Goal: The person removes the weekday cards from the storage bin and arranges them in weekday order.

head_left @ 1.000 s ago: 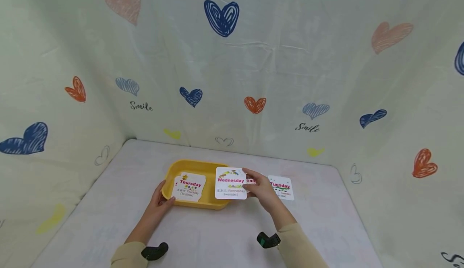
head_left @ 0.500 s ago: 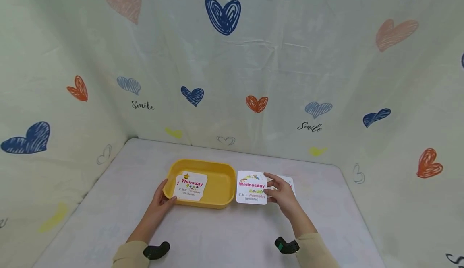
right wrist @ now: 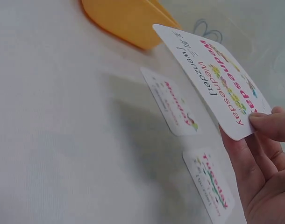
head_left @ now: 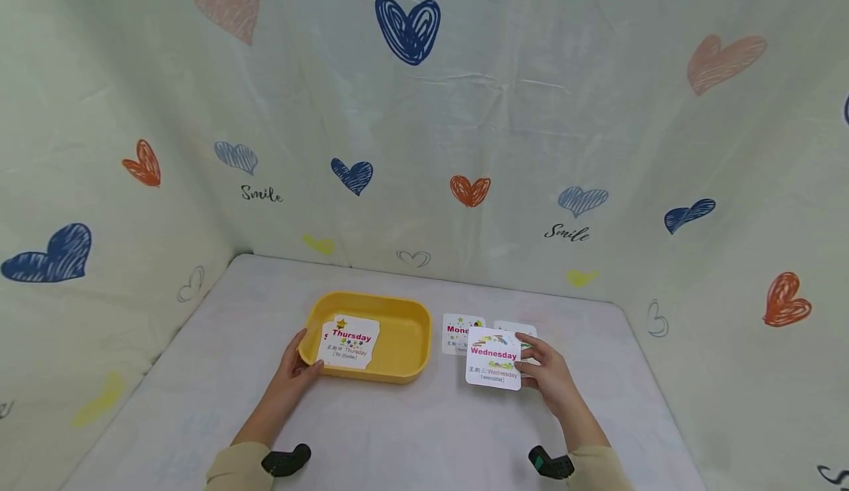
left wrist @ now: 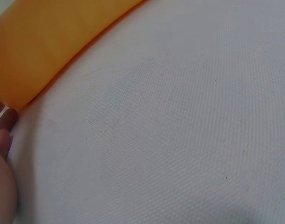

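Note:
My right hand (head_left: 552, 377) pinches the right edge of a white Wednesday card (head_left: 494, 359), thumb on its face and fingers behind, as the right wrist view shows. The card is raised above the table and in the head view overlaps the Monday card (head_left: 458, 334) and Tuesday card (head_left: 524, 329), which lie side by side. My left hand (head_left: 292, 371) grips the left front corner of a yellow tray (head_left: 404, 332), thumb at its rim. In the tray's left part lies a Thursday card (head_left: 348, 342), with the edge of another card peeking out behind it.
The table (head_left: 371, 439) has a pale cloth. A curtain (head_left: 411, 108) printed with hearts hangs along its back and sides. A dark wrist device (head_left: 287, 460) sits at my left sleeve, another device (head_left: 550, 464) at my right.
My right hand has carried the Wednesday card from over the tray's right side rightward and toward me, past the Monday card, which shows again. The left hand stays at the tray.

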The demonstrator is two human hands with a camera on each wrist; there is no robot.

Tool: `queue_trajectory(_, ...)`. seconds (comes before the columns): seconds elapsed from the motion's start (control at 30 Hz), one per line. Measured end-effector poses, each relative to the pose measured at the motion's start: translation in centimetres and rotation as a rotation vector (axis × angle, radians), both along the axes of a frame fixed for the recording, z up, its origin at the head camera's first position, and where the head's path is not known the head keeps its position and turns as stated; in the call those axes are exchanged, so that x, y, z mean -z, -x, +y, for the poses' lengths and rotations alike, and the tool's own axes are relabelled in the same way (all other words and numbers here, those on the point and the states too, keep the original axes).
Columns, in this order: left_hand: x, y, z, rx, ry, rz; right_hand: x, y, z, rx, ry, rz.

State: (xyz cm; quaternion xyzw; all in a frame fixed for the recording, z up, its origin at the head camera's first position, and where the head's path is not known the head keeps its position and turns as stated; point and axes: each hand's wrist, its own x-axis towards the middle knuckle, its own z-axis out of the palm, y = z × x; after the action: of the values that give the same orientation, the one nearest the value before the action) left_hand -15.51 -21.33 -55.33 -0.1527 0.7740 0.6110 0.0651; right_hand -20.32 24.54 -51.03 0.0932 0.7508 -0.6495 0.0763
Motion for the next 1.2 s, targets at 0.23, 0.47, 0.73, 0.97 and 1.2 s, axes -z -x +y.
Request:
queue_trajectory(0.23,-0.4,0.2,0.0,0.000,0.015,0.006,0.2,-0.1,2.4,0.047,-0.061,-0.006)
queue_trajectory(0.47,-0.5,0.1,-0.1,0.001,0.008,0.008,0.8,-0.3,4.1,0.131,-0.080,-0.028)
queue_trajectory(0.73,-0.5,0.1,0.0,-0.006,0.004,0.010,2.0,-0.6,5.3,0.206,0.004,-0.045)
queue_trajectory(0.97,-0.3,0.0,0.0,0.000,0.016,0.017,2.7,-0.9,5.4,0.270,0.131,-0.035)
queue_trajectory(1.2,-0.2,-0.1,0.0,0.003,0.010,0.016,3.1,-0.7,6.1,0.313,0.272,-0.008)
